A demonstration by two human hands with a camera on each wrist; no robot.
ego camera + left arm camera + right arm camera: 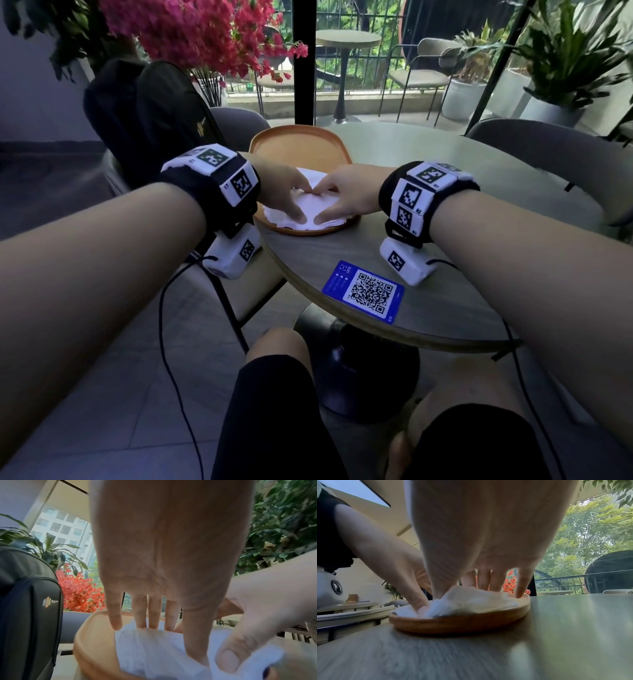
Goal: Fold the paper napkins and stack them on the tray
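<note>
A round orange-brown tray (pixel 301 147) (pixel 89 642) (pixel 462 622) sits on the far left part of the table. White paper napkins (pixel 313 209) (pixel 150 655) (pixel 471 601) lie in a loose pile on its near half. My left hand (pixel 287 197) (pixel 175 639) presses down on the pile from the left with straight fingers and thumb. From the right, my right hand (pixel 342 200) (pixel 464 591) presses the same pile, fingers straight. The two thumbs nearly meet at the pile's near edge. The paper bulges up between the right thumb and fingers.
A blue card with a QR code (pixel 364 291) lies near the front edge of the round grey table (pixel 462 308). A black backpack (pixel 150 113) stands on the chair at the left. Another grey chair (pixel 548 147) is at the far right.
</note>
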